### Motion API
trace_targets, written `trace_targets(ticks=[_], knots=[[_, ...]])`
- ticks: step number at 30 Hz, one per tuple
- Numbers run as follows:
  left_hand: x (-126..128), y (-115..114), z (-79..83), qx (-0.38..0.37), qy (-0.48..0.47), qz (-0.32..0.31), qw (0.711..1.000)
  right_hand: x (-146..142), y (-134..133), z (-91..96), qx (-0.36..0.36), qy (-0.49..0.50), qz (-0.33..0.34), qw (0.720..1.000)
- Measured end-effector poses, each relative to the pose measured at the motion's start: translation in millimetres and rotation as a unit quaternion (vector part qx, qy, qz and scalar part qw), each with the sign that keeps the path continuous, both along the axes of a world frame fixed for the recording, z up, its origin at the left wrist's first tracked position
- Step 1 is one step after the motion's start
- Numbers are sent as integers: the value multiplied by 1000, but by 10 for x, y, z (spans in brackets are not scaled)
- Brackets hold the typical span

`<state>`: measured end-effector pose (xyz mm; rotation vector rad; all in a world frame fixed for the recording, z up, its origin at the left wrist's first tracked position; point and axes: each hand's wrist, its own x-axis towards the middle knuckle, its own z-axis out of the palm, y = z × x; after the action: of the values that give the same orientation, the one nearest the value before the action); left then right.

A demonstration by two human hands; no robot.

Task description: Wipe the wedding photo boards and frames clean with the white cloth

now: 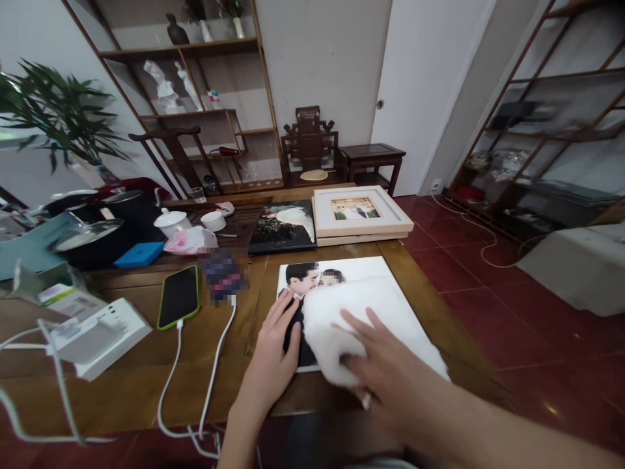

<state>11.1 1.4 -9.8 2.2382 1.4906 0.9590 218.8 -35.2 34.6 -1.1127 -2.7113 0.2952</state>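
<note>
cloth (pixel 326 320) lies under right hand (pixel 385 371), fingers apart; left hand (pixel 273 355) flat on photo (pixel 371 269), fingers together.

Phone (pixel 178 296), framed photo (pixel 360 212), teapot (pixel 170 221)

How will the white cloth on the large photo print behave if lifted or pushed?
The white cloth looks soft and bunched under the right hand, so it would likely hang floppy when lifted. It probably weighs little and slides easily over the smooth-looking large photo print, which the left hand presses flat.
</note>
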Motion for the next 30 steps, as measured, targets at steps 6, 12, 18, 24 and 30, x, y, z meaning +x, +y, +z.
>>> trace_targets(ticks=[6,12,18,24,30], knots=[[4,-5,20,-10,2,11,1000,111,-403,-205,82,15,70,994],[5,0,16,-2,-9,1,1000,22,20,27,-2,14,-3,1000],[-4,5,-26,19,-17,-6,1000,-156,818,163,35,-5,-34,999],[-7,3,-36,11,-11,2,1000,-235,1046,110,51,-5,-25,998],[-1,3,-15,11,-14,-7,1000,-97,348,7,31,-4,-18,999]])
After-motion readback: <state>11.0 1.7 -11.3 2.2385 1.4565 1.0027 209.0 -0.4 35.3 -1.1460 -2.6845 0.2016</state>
